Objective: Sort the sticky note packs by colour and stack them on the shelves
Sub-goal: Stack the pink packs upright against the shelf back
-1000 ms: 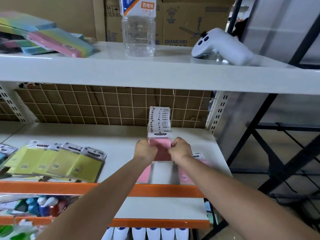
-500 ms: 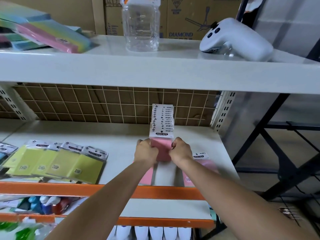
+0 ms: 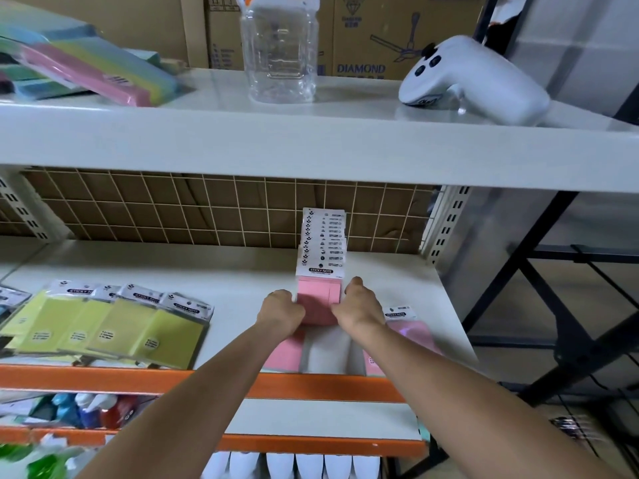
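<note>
An upright bundle of pink sticky note packs (image 3: 318,295), their white header cards fanned upward, stands on the middle shelf (image 3: 242,271). My left hand (image 3: 281,311) grips its left side and my right hand (image 3: 359,305) grips its right side. More pink packs lie flat under my arms: one pink pack (image 3: 285,352) beneath the left wrist and another pink pack (image 3: 409,331) to the right. A row of several yellow packs (image 3: 114,328) lies overlapped at the shelf's left front. Mixed-colour packs (image 3: 86,69) are piled on the top shelf at the left.
A clear plastic bottle (image 3: 278,50) and a white handheld controller (image 3: 473,81) sit on the top shelf. A wire grid (image 3: 173,209) backs the middle shelf. Orange shelf rails (image 3: 103,378) run along the front. Spray bottles (image 3: 90,411) sit on the lower shelf.
The view has tilted up and shifted slightly. Both hands keep their hold on the pink bundle, which stays in about the same spot on the shelf.
</note>
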`<state>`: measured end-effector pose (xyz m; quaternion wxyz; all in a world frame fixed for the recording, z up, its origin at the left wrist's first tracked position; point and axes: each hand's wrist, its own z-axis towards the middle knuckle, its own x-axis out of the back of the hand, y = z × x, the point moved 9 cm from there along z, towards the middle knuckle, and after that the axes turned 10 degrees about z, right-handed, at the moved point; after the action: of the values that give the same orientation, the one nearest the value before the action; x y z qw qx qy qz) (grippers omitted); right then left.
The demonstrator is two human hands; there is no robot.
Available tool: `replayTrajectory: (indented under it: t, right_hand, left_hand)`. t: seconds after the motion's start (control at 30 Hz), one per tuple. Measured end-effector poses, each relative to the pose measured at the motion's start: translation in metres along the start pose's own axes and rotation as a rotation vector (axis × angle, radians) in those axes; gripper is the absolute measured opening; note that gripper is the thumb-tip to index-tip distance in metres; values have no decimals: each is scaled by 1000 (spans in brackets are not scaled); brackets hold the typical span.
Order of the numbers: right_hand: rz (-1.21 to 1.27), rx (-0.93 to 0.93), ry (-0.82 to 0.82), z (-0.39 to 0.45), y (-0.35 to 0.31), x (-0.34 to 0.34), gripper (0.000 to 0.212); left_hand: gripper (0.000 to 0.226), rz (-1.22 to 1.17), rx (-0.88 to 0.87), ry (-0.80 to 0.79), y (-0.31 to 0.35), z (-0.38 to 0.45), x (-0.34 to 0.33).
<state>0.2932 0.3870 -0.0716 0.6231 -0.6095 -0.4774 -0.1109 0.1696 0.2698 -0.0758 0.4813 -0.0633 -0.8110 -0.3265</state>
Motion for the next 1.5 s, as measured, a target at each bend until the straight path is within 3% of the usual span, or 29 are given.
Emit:
replayTrajectory:
  t: [0.2,0.3,0.43,0.7,0.9,1.03,1.13,1.5]
  right_hand:
    - [-42,-26,4,-4,5,12,36]
    - [-82,15,-16,-9,-1,14,26]
    - [6,139,-171,-21,-16,-10,6]
    - [-41,192,-323,-37,-21,-44,12]
    - [-49,176,-337,-36,-21,-51,24]
    - [-67,177,-323,-33,-24,-50,29]
    - [-93,168,-286,-30,-23,-46,32]
    - [-61,67,-282,-27,-11,-40,33]
  left_hand:
    - [51,130,95,34,-20,-2,10]
    - [74,307,115,10,-25,-7,3]
    - [89,385,161,-70,-32,-14,-12]
    - [79,381,167,-51,-28,-22,-12]
    - [74,379,159,-15,-36,-21,-4]
    - [87,420,172,-20,-40,-23,8]
    - [85,422,172,0,-42,-27,23]
    - [84,194,93,319,-15,-40,58]
